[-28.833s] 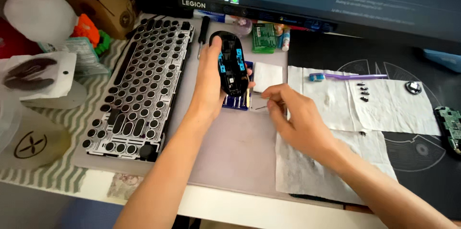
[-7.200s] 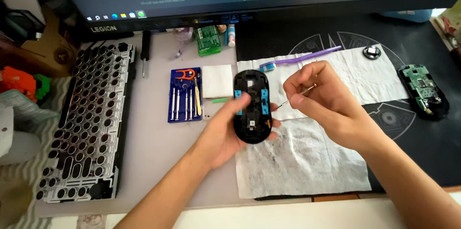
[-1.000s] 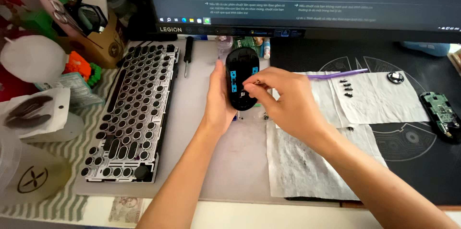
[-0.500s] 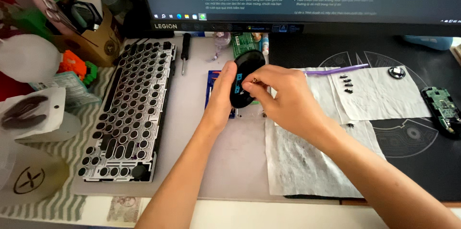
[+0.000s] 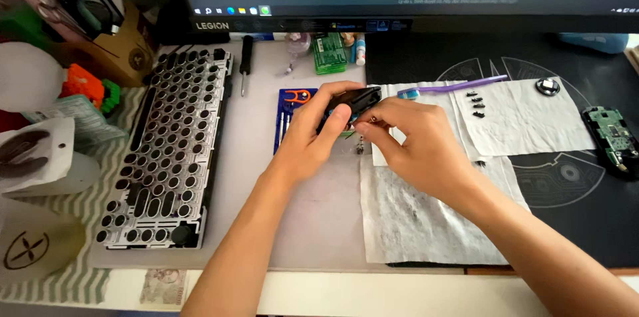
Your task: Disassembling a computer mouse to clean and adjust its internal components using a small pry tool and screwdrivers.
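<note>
Above the tissue, both hands apparently pinch the black mouse shell.

Left hand grips a black mouse shell, tilted, above the blue tool kit. Right hand pinches at the shell's lower edge — fingertips touching it. Keyboard frame lies left; tissue under the right wrist; screws — well apart, on another tissue.
</note>
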